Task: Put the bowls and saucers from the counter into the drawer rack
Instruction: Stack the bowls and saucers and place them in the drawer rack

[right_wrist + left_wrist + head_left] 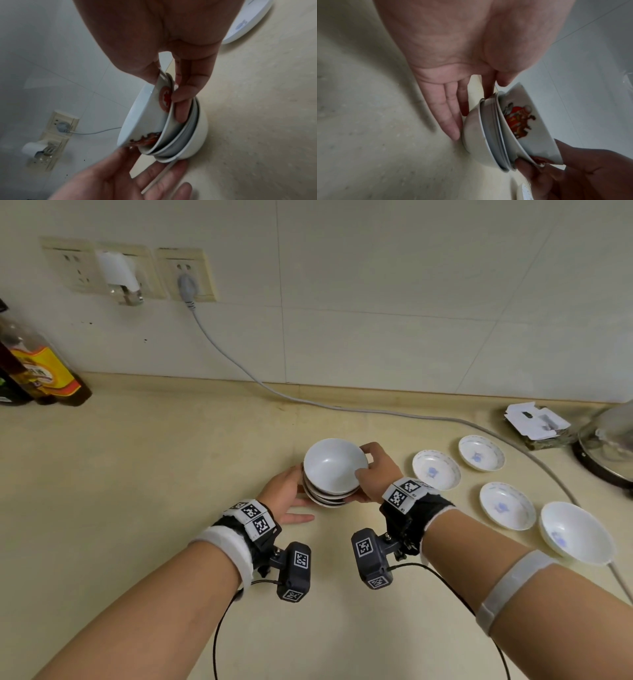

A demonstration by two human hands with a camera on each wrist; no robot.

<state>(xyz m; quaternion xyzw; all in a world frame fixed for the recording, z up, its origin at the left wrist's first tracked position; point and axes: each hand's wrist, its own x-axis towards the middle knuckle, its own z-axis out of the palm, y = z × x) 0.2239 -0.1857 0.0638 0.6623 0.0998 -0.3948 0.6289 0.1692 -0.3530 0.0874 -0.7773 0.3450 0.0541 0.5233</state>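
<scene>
A stack of white bowls (329, 486) stands mid-counter, tilted a little. My right hand (371, 465) pinches the rim of the top bowl (334, 465), thumb inside and fingers on the outside. The right wrist view shows that bowl (144, 119), with its red picture, lifted at an angle off the lower ones (193, 136). My left hand (286, 491) is flat and open, its straight fingers (448, 119) touching the side of the lowest bowl (474, 139). Three blue-patterned saucers (436, 469) (481, 453) (507, 505) and one more bowl (575, 534) lie to the right. The drawer rack is out of view.
Dark bottles (37, 371) stand at the back left. A grey cable (342, 407) runs from the wall socket (186, 273) across the counter to the right. A torn cardboard box (537, 422) and a glass-lidded pot (609, 446) sit at the back right.
</scene>
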